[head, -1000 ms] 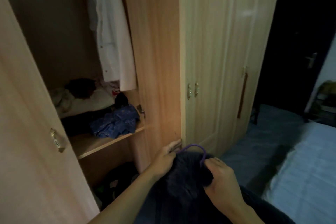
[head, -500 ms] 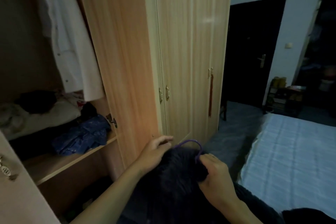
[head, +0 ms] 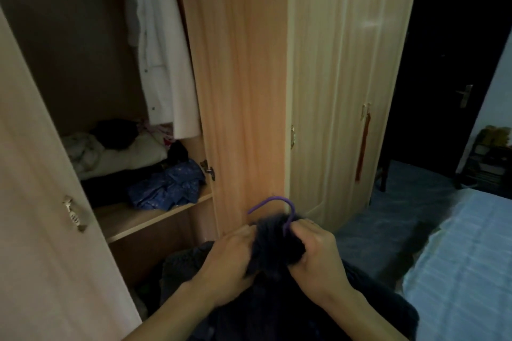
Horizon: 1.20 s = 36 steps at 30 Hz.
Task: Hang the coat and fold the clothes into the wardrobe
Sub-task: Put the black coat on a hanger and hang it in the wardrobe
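Note:
A dark fuzzy coat (head: pixel 277 252) hangs low in front of me, with the purple hook of a hanger (head: pixel 273 203) sticking up from its collar. My left hand (head: pixel 230 260) grips the collar's left side. On the right side, my right hand (head: pixel 315 255) grips the collar close to the hanger's stem. The open wardrobe (head: pixel 241 77) stands just beyond, its left compartment showing a hanging white garment (head: pixel 160 50) and a shelf (head: pixel 155 216) piled with clothes.
The wardrobe's open left door (head: pixel 41 188) stands close at my left. A blue crumpled garment (head: pixel 169 188) lies on the shelf's front. A bed with a light blue cover (head: pixel 465 257) is at the right, a dark doorway (head: pixel 448 77) behind it.
My left hand has closed onto the coat's collar from an open touch. The view swung back left toward the open compartment.

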Each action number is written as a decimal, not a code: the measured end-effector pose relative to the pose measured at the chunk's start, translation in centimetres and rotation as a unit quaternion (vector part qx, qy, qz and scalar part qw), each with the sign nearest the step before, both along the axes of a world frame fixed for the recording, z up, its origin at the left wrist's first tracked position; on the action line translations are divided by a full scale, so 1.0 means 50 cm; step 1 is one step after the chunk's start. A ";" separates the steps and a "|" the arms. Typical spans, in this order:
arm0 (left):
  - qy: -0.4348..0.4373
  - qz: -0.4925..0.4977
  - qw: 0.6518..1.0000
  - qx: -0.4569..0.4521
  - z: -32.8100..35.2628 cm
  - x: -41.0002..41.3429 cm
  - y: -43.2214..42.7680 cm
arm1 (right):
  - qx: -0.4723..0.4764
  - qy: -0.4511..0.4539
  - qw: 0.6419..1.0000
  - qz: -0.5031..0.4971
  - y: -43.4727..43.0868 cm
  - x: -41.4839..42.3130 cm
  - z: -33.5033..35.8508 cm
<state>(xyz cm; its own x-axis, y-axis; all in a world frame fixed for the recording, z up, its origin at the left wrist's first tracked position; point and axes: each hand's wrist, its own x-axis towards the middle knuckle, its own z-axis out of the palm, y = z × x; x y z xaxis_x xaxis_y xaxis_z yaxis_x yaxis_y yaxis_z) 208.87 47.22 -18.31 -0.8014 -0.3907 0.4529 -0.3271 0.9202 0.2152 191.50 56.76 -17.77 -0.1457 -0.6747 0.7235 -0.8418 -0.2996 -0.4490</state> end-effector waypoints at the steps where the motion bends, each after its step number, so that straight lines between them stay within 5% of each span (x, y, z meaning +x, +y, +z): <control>1: 0.004 0.013 1.000 -0.014 0.003 0.010 0.002 | -0.002 0.001 1.000 0.010 -0.007 0.009 0.005; 10: 0.102 0.191 0.976 -0.027 0.043 0.176 -0.004 | 0.050 0.002 0.987 0.153 -0.107 0.158 0.087; 17: 0.215 0.270 0.938 -0.024 0.101 0.374 -0.054 | 0.086 0.151 0.960 0.220 -0.199 0.328 0.162; 28: 0.271 0.363 0.890 -0.051 0.071 0.667 -0.125 | 0.122 0.107 0.930 0.330 -0.340 0.556 0.186; 36: 0.266 0.442 0.856 -0.041 0.032 0.781 -0.153 | 0.145 0.167 0.912 0.345 -0.423 0.667 0.156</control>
